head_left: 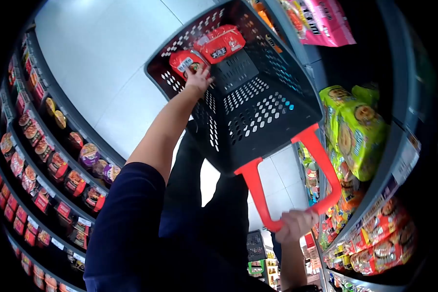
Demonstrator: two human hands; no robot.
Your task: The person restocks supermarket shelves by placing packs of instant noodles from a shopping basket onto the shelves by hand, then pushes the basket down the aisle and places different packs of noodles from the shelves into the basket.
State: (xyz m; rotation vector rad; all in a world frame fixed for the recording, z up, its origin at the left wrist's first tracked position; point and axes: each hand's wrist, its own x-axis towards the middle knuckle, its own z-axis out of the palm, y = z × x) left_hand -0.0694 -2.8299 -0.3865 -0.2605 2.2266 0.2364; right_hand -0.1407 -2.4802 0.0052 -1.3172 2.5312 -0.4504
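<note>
A black plastic shopping basket [238,155] with perforated sides is tilted in front of me. At its far end lie two red packs of instant noodles, a right one [221,45] and a left one [182,57], side by side and touching. My left hand [198,78] reaches into the basket, its fingers curved around the near end of the left pack. The fingers partly cover that pack. Lower right, my right hand [297,225] is closed around the red handle [327,168] of the basket.
Curved by the lens, a shelf [58,190] of cup and bowl noodles runs along the left. Shelves on the right hold green noodle packs [353,129], red packs [384,238] and a pink bag [321,22]. Another dark basket [256,245] is visible at the bottom. Pale floor tiles [102,48] lie between.
</note>
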